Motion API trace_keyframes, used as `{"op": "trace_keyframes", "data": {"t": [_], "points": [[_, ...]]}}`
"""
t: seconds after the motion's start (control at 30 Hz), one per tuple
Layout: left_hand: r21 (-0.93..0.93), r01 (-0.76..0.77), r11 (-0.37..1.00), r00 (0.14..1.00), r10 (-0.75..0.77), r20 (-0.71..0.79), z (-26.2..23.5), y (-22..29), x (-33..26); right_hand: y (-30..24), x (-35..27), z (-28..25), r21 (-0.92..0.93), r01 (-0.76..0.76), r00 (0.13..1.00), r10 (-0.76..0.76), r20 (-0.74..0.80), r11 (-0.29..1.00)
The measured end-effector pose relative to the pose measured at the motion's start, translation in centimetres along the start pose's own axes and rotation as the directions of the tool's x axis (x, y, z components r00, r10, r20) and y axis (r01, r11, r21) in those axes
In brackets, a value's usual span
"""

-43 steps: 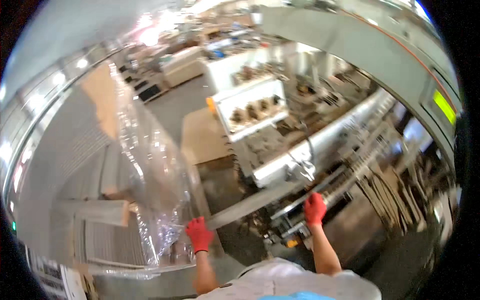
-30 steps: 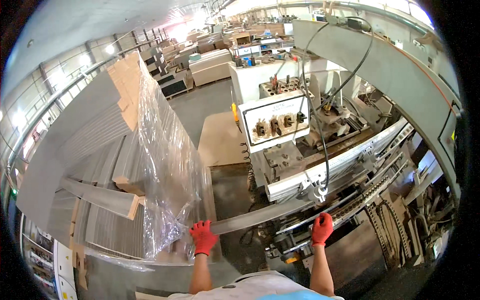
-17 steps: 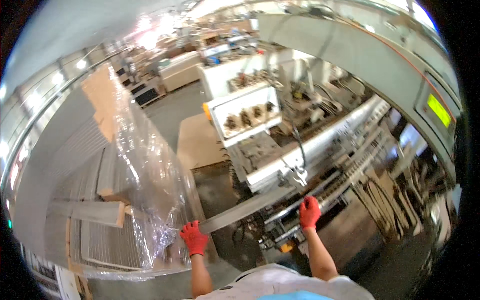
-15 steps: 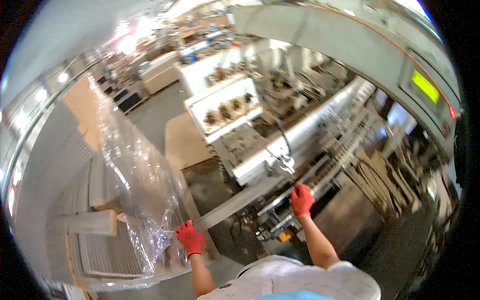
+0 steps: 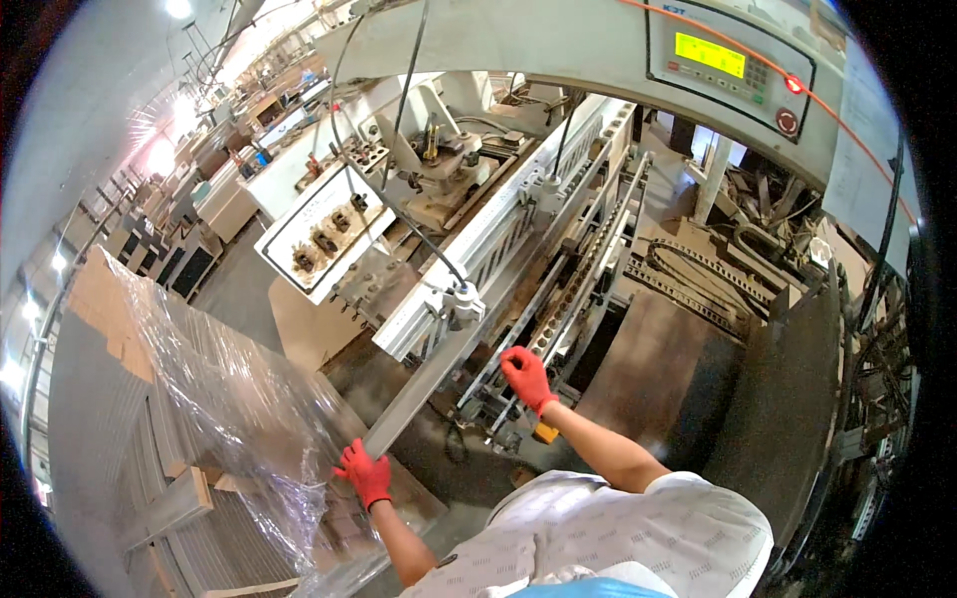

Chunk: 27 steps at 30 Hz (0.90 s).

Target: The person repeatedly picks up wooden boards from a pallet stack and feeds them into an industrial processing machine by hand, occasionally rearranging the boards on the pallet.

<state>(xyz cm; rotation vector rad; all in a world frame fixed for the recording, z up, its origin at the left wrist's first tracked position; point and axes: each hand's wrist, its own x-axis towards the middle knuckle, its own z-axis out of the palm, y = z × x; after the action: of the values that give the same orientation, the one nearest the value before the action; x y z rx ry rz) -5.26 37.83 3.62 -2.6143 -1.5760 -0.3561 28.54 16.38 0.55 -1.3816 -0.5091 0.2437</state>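
Touching gray panel strip (image 5: 419, 393) with left hand (image 5: 366, 473), 7 o'clock | holding fingers apart, pinch unclear | probably supporting overhang | holding right hand (image 5: 528, 380) balled near perforated rail (image 5: 554, 319), 5 o'clock

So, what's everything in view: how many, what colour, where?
Strip: one, grey, centre
Slotted beam: one, white, upper centre
Knob panel: one, white, left of the beam
Display: one, yellow, upper right
Stop button: one, red, below the display
Board stack: one, grey, lower left
Film: one, clear, over the stack
Background boards: many, mixed, upper left
Left hand: one, red-gloved, at the strip's near end
Right hand: one, red-gloved, right of the strip
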Motion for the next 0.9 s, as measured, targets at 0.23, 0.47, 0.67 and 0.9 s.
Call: {"op": "trace_keyframes", "data": {"t": [0.23,0.47,0.67,0.9], "points": [[-0.181,-0.143,0.973,0.989,0.135,-0.056,0.3,-1.4,-5.6,-1.3,-7.3,-0.2,0.087,-0.339,0.827,0.252,0.503,0.937],[-0.369,-0.151,0.917,0.972,0.206,0.113,-1.8,6.3,-16.3,-3.4,-12.7,-3.7,0.117,-0.572,0.747,0.457,0.483,0.812],[-0.572,-0.290,0.768,0.662,0.592,0.460,-11.7,22.7,-14.5,-3.0,-6.7,-16.3,0.497,-0.442,0.741,0.616,-0.267,0.747],[-0.697,-0.466,0.544,0.372,0.836,0.403,-7.7,40.2,-23.0,-5.7,-10.8,-26.2,0.157,-0.508,0.394,0.391,-0.832,0.847]]}}
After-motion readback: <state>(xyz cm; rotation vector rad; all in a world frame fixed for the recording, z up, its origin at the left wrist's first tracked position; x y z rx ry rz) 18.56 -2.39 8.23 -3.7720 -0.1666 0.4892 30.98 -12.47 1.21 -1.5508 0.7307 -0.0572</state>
